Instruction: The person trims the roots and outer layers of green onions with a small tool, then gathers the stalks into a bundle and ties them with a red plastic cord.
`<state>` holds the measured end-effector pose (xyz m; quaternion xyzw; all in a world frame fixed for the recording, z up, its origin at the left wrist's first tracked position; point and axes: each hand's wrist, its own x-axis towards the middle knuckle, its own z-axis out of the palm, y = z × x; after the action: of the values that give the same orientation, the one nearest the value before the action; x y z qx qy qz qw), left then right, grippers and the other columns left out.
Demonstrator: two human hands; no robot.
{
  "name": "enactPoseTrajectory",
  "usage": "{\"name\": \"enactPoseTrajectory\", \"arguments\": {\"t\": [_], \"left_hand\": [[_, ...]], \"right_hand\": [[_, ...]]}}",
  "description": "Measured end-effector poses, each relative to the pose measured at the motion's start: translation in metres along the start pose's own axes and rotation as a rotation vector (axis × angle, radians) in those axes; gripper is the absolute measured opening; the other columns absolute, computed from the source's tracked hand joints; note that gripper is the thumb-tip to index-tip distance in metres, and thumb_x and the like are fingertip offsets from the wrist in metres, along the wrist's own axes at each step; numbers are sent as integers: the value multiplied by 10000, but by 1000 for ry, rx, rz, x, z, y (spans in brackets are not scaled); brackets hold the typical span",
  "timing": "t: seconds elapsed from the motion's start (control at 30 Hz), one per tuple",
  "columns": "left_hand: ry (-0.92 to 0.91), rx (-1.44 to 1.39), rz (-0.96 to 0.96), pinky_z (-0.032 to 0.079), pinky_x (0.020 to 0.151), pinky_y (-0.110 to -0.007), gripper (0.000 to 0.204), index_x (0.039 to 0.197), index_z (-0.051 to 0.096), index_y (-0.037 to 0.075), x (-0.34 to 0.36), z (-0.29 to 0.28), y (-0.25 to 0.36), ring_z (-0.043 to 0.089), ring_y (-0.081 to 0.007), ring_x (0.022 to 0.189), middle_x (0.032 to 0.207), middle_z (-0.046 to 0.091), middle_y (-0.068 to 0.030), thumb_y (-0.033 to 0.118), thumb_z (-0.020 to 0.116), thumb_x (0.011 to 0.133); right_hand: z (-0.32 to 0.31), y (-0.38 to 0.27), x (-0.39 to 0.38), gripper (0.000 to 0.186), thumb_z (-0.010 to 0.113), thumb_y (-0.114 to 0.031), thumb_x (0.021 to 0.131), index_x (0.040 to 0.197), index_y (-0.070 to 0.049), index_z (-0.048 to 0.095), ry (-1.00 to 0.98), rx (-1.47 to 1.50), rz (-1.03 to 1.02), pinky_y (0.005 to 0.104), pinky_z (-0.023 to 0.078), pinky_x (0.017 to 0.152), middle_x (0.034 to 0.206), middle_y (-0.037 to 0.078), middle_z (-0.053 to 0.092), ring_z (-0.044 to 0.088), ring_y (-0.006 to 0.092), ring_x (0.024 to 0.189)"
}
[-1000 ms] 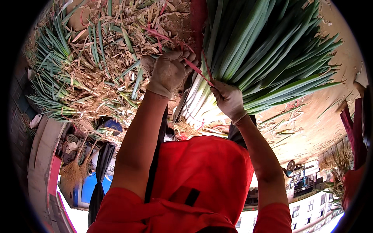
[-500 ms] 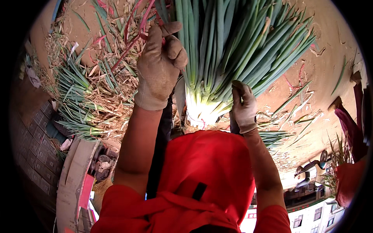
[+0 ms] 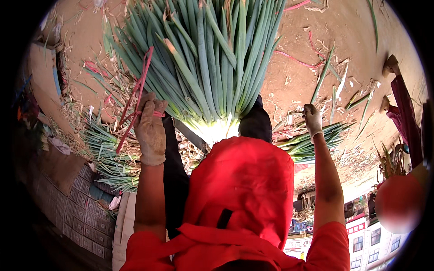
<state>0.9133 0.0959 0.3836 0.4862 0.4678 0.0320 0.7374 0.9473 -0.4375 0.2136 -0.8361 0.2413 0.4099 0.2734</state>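
A large bundle of green onions [image 3: 203,77] stands between my dark-trousered legs, its leaves fanning away from me and its pale bases close to my red apron [image 3: 239,180]. My left hand [image 3: 150,131], in a soiled knit glove, is closed on red plastic strips [image 3: 143,81] that stick up past the fingers, left of the bundle. Out to the right, apart from the bundle, my gloved right hand [image 3: 313,121] has its fingers curled together. Whatever it may hold is too small to make out. The lower ends of the bundle are hidden behind the apron.
More green onions [image 3: 104,147] lie at the left among dry husks. Another small pile of green onions [image 3: 316,140] rests under my right hand. Loose leaves and red strips [image 3: 296,58] litter the brown ground. A person's maroon-clothed legs [image 3: 404,113] show at the far right.
My right hand has left the bundle's side and moved out to the right. The left hand has come lower and left with the red strips. The bundle now appears further left.
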Motion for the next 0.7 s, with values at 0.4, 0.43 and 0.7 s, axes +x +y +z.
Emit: {"name": "enactPoseTrajectory", "arguments": {"t": [0.4,0.43,0.7], "left_hand": [[173,654,-120,337,1070,-338,465,1389,404,17,-1,-54,7,467,-202,1257,1348,493,-113,172,548,974],[219,844,-186,347,1052,-333,473,1383,405,14,-9,-52,11,487,-209,1229,1334,500,-107,174,564,967],[-888,1275,20,449,913,-423,314,1107,620,56,-58,40,-52,566,-322,1049,1078,604,-116,104,667,801]], "right_hand": [[183,-33,8,599,528,-490,958,1290,9,542,20,495,73,319,453,913,1176,122,635,584,209,1067],[205,-44,14,617,492,-509,954,1245,31,566,142,513,99,368,460,921,1139,228,649,614,336,1072],[286,-109,-13,652,408,-497,995,1405,11,402,-9,917,205,348,336,1065,1372,210,495,447,313,1289]]}}
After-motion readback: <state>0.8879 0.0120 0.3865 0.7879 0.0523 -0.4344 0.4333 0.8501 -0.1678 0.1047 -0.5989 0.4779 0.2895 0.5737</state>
